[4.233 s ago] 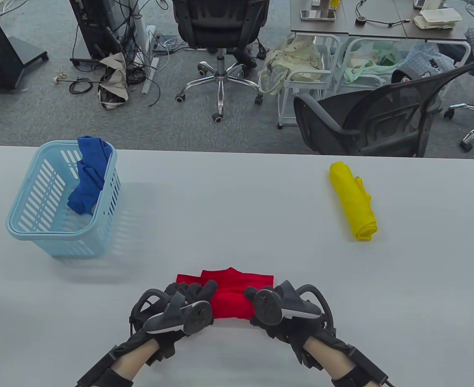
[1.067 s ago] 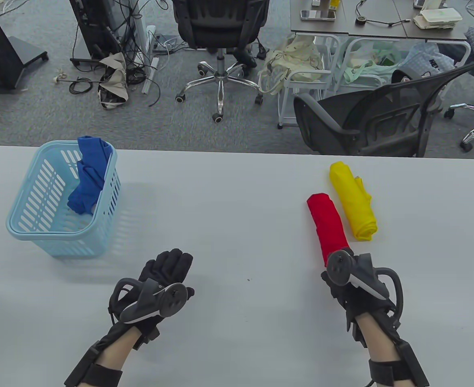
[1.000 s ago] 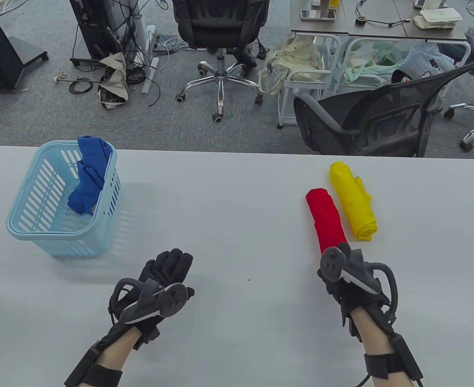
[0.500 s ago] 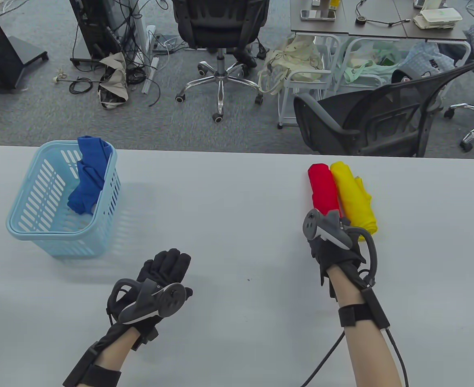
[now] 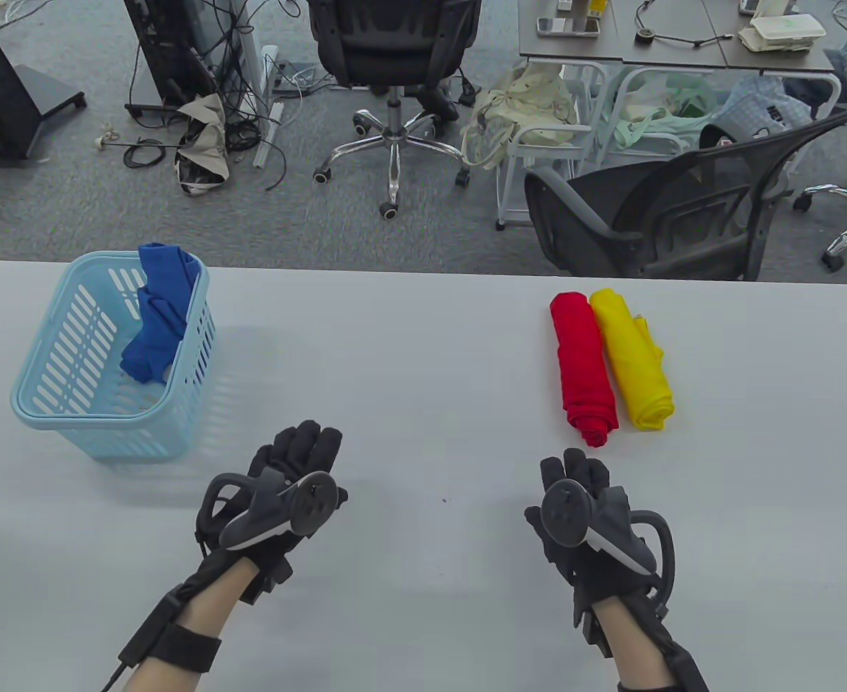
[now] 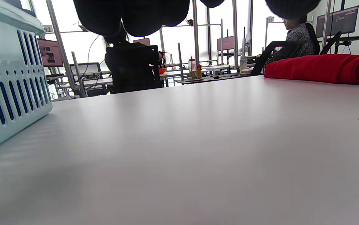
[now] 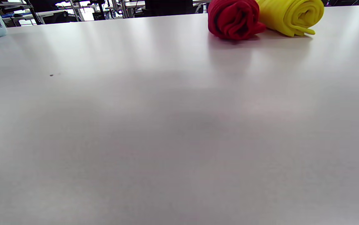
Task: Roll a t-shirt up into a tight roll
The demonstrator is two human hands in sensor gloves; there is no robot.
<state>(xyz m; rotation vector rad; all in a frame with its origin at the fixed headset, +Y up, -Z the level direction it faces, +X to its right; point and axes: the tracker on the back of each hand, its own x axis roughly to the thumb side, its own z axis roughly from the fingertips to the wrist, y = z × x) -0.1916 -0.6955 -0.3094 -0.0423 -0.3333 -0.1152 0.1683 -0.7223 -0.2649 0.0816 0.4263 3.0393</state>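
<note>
Office floor with swivel chairs, cables and bags lies behind a pale grey desk [image 5: 423,346].

Left to right on the desk:
- At 10 o'clock, a light blue slotted plastic basket [image 5: 70,418] with a crumpled blue cloth [image 5: 158,317] draped over its far rim. Untouched.
- At 7 o'clock, the left hand [image 5: 279,497], palm low to the desk, its fingers [image 5: 300,447] extended and released, holding nothing. It has barely shifted over the last second.
- At 5 o'clock, the right hand [image 5: 582,519]. Half a second ago it was up at the near end of the red roll; it has now pulled back toward the desk's near edge and is apart from the roll, fingers [image 5: 574,468] relaxed, holding nothing.
- At 2 o'clock, the rolled red t-shirt [image 5: 585,367], touching the left side of a rolled yellow cloth [image 5: 632,360].

Judgement: four seconds ago the red shirt was still being rolled at the near edge; it is now rolled, carried and set down, so this shirt looks done.

Red roll: compact cylinder, lying roughly away from the person. Right wrist view shows a spiral of layers at its near end [image 7: 234,18], slightly creased but not unwinding.
</note>
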